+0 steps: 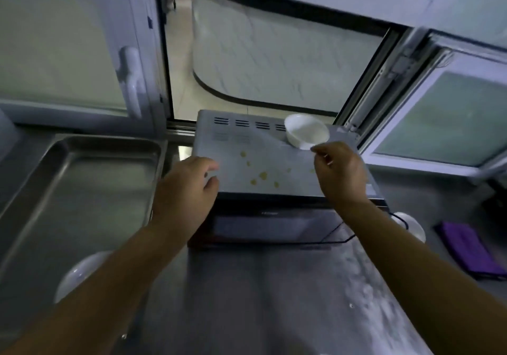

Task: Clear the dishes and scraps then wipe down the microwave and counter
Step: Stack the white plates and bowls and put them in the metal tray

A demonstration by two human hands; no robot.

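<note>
A grey microwave (238, 146) stands on the steel counter (247, 300) below an open window. Several yellow scraps (262, 175) lie on its top. A white bowl (306, 131) sits at the top's back right corner. My right hand (340, 173) hovers just in front of the bowl, fingers curled and pinched, not clearly touching it. My left hand (186, 190) rests at the microwave's front left corner, fingers loosely curled, holding nothing. A white plate (74, 275) lies on the counter under my left forearm. Another white dish (411, 225) shows right of the microwave.
A steel tray (68, 190) fills the counter's left side. A purple cloth (469, 250) lies at the far right. A black cable (337, 234) runs across the microwave's front. White residue (378, 300) speckles the counter's right part. Open window sashes (439, 113) flank the microwave.
</note>
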